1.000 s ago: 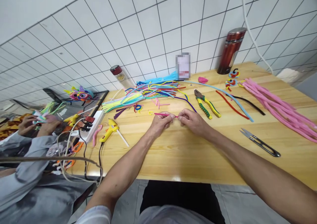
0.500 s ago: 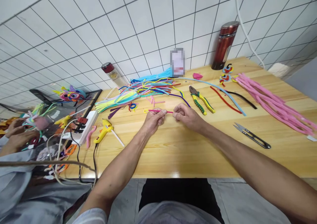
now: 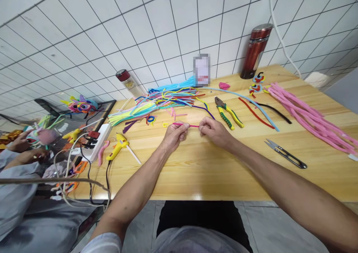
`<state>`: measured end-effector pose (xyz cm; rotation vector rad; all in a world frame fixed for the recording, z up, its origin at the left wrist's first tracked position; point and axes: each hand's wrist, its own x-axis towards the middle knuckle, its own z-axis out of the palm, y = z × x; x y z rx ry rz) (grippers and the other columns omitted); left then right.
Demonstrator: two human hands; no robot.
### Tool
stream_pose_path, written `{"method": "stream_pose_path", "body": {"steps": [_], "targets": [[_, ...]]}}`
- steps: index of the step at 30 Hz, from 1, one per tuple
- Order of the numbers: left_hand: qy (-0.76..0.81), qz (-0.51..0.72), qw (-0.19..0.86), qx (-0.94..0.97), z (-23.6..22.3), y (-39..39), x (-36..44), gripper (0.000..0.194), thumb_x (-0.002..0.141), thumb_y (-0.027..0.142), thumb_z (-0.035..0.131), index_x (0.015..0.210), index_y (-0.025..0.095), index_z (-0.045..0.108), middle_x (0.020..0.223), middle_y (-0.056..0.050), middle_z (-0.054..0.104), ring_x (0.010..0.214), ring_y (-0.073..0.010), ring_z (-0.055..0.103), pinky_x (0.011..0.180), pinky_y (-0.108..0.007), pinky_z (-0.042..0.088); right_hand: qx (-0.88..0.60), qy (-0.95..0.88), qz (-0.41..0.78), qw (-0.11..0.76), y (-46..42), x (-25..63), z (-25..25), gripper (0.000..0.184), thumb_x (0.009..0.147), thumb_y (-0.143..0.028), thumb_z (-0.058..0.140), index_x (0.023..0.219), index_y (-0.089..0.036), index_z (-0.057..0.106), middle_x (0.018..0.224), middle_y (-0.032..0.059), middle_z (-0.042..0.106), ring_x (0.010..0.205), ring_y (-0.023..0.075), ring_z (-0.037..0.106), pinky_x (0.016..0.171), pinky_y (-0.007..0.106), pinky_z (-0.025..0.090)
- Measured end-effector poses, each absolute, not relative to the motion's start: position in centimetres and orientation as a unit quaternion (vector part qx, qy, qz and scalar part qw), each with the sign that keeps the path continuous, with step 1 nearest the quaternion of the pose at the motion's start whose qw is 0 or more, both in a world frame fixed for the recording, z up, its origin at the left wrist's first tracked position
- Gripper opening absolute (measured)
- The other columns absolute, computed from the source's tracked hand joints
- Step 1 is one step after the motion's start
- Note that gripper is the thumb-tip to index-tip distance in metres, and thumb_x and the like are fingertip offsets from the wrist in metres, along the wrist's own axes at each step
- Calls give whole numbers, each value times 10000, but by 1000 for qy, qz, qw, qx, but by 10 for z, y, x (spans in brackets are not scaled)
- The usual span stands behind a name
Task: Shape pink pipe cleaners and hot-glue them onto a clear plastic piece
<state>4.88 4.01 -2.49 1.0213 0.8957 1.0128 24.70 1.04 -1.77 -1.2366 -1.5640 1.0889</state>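
A short magenta pipe cleaner (image 3: 194,125) stretches level between my two hands, above the wooden table. My left hand (image 3: 175,134) pinches it with thumb and forefinger, and its free end pokes out on the left. At the other end, my right hand (image 3: 212,130) grips it with curled fingers. Beyond my right hand lie pliers (image 3: 228,113) with yellow and green handles. Just left of my left hand is a small yellow curl (image 3: 165,125). A heap of coloured pipe cleaners (image 3: 170,98) lies behind both hands.
Thread snips (image 3: 285,153) and pink pipe cleaners (image 3: 310,118) lie to the right. A yellow glue gun (image 3: 118,147) and a white power strip (image 3: 96,143) with cords are on the left. Two flasks, one a red thermos (image 3: 256,51), stand along the wall. A co-worker's hands (image 3: 22,148) handle a craft figure.
My right hand has shifted slightly right along the pipe cleaner, so a bit more of it shows between my hands. The co-worker's hands moved slightly.
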Motion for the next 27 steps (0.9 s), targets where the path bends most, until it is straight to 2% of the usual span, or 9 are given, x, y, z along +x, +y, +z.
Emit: {"method": "stream_pose_path", "body": {"steps": [3, 13, 16, 19, 27], "targets": [[397, 448, 656, 459, -24, 39, 50, 489, 612, 495, 938, 655, 142, 602, 492, 82, 451, 393, -16, 319, 420, -197, 203, -489, -626, 439, 420, 10, 245, -20, 200, 824, -403, 607, 888, -214, 610, 695, -16, 673, 663, 172, 624, 648, 291, 434], [386, 439, 674, 451, -19, 38, 50, 530, 615, 523, 937, 615, 150, 559, 496, 69, 462, 398, -19, 328, 418, -199, 209, -497, -637, 407, 427, 11, 248, -20, 178, 827, -383, 604, 805, -208, 626, 659, -20, 654, 601, 149, 558, 616, 287, 403], [382, 439, 685, 438, -21, 39, 49, 519, 617, 558, 927, 691, 144, 624, 545, 57, 515, 400, -24, 348, 406, -196, 225, -506, -629, 403, 430, 12, 248, -19, 166, 824, -372, 606, 793, -209, 618, 649, -21, 649, 590, 145, 544, 606, 285, 392], [392, 446, 675, 439, -23, 38, 50, 501, 578, 515, 957, 769, 138, 687, 574, 60, 537, 406, -21, 364, 407, -185, 226, -509, -625, 411, 426, 11, 246, -19, 156, 828, -364, 605, 811, -210, 621, 655, -25, 648, 589, 143, 539, 593, 280, 382], [408, 441, 656, 457, -26, 39, 51, 484, 589, 516, 948, 694, 126, 681, 542, 41, 555, 398, -20, 356, 405, -202, 213, -500, -644, 395, 423, 11, 246, -20, 138, 841, -344, 617, 811, -210, 636, 645, -28, 640, 602, 145, 554, 603, 277, 401]]}}
